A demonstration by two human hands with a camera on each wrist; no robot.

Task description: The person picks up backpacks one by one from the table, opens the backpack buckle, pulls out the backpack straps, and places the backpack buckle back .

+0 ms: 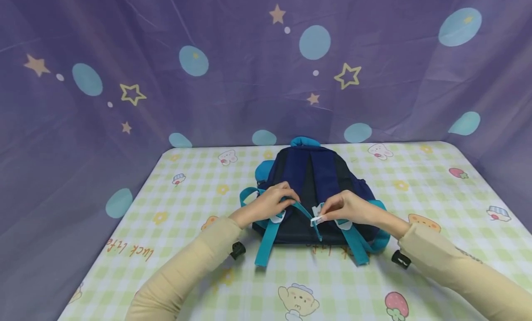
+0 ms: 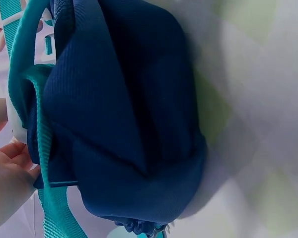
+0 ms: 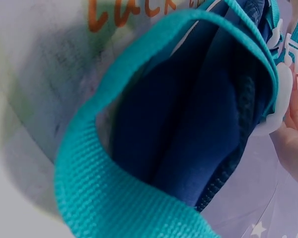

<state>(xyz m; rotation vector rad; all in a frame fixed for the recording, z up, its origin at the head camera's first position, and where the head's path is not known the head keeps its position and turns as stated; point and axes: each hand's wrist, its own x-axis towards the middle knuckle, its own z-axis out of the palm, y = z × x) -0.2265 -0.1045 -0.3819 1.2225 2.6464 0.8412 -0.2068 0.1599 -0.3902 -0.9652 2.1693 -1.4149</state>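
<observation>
A navy backpack (image 1: 296, 173) with teal webbing straps lies on the table, its padded shoulder straps facing up. Over its lower half, my left hand (image 1: 272, 202) pinches a thin teal strap (image 1: 305, 211). That strap runs to a white plastic buckle (image 1: 317, 220), which my right hand (image 1: 348, 207) holds between thumb and fingertips. In the right wrist view the prongs of the white buckle (image 3: 294, 49) show beside the fingers. In the left wrist view the left hand (image 2: 10, 183) is partly cut off at the edge, behind teal webbing (image 2: 43, 148).
Two teal strap ends (image 1: 268, 242) hang toward the front from white adjusters (image 1: 344, 224). The checked tablecloth (image 1: 199, 293) carries printed cartoons. Black wrist-camera pieces (image 1: 401, 259) show below the forearms. A purple curtain (image 1: 249, 99) stands behind the table.
</observation>
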